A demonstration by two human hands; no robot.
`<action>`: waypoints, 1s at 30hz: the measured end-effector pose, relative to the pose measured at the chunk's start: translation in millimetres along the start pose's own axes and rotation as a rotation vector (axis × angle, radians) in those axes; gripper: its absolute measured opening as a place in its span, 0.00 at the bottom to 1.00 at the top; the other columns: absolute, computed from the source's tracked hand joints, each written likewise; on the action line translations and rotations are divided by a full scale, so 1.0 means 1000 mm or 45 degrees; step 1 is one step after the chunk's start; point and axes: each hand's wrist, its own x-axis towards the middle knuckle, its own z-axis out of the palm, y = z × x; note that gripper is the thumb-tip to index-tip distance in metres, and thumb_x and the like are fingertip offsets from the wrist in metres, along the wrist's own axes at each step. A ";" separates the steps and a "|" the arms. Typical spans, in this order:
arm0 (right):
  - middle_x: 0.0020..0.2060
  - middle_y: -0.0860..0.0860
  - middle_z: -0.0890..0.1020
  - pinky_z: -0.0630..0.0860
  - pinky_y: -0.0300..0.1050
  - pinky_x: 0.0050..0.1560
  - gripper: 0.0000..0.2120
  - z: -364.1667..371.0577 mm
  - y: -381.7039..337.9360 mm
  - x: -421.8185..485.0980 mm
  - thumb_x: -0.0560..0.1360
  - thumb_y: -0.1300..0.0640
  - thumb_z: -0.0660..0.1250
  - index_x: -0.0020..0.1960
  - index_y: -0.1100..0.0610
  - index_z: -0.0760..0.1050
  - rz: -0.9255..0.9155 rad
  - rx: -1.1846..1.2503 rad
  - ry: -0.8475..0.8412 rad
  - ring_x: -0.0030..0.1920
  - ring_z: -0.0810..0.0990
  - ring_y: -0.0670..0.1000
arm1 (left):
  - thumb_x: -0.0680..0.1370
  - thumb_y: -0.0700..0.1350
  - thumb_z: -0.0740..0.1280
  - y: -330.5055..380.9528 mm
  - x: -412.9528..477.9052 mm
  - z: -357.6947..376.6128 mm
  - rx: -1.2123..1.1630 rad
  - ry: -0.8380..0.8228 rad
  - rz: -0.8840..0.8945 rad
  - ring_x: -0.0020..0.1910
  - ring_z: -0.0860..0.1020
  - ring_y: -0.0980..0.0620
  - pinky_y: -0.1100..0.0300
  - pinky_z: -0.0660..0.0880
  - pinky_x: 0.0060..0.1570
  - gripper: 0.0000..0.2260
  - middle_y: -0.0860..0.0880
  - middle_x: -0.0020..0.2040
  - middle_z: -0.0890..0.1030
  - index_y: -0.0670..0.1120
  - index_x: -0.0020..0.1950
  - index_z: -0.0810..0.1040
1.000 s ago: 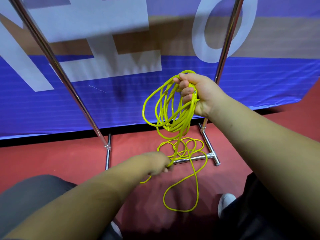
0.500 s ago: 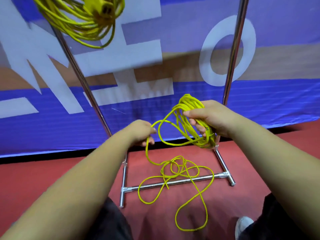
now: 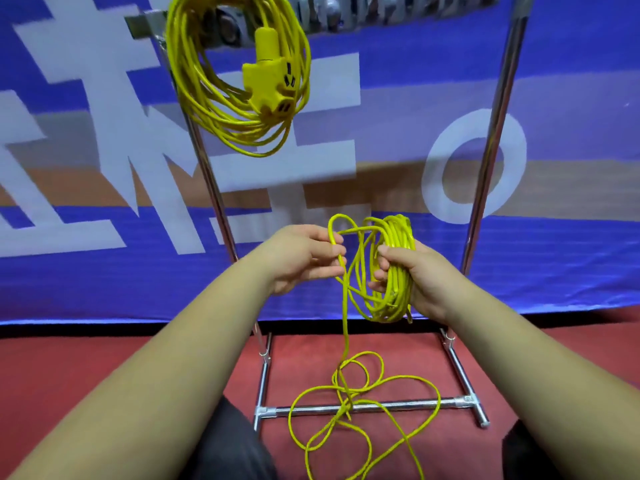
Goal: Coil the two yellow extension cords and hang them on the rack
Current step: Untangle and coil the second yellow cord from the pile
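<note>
One yellow extension cord (image 3: 221,109) hangs coiled from the top of the metal rack (image 3: 491,161), its socket block dangling inside the loops. My right hand (image 3: 412,275) grips a bundle of loops of the second yellow cord (image 3: 391,271). My left hand (image 3: 304,258) pinches a strand of that cord and holds up a fresh loop beside the bundle. From my left hand the cord drops to the floor, where its loose part (image 3: 360,410) lies in tangled loops over the rack's base bar.
A blue banner (image 3: 104,271) with large white letters stands right behind the rack. The floor (image 3: 69,368) is red carpet. The rack's base bars (image 3: 381,407) lie just ahead of my knees and shoes.
My left hand has risen from near the floor up to the bundle, drawing a length of cord into a new loop. The view has tilted up, so the hung coil now shows.
</note>
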 end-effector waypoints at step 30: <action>0.40 0.55 0.84 0.85 0.57 0.52 0.04 -0.004 0.002 0.053 0.82 0.62 0.67 0.56 0.59 0.79 0.333 -0.126 -0.106 0.39 0.85 0.52 | 0.82 0.36 0.69 -0.033 0.097 0.003 -1.118 0.211 -0.425 0.42 0.78 0.44 0.58 0.81 0.26 0.06 0.40 0.42 0.78 0.32 0.49 0.78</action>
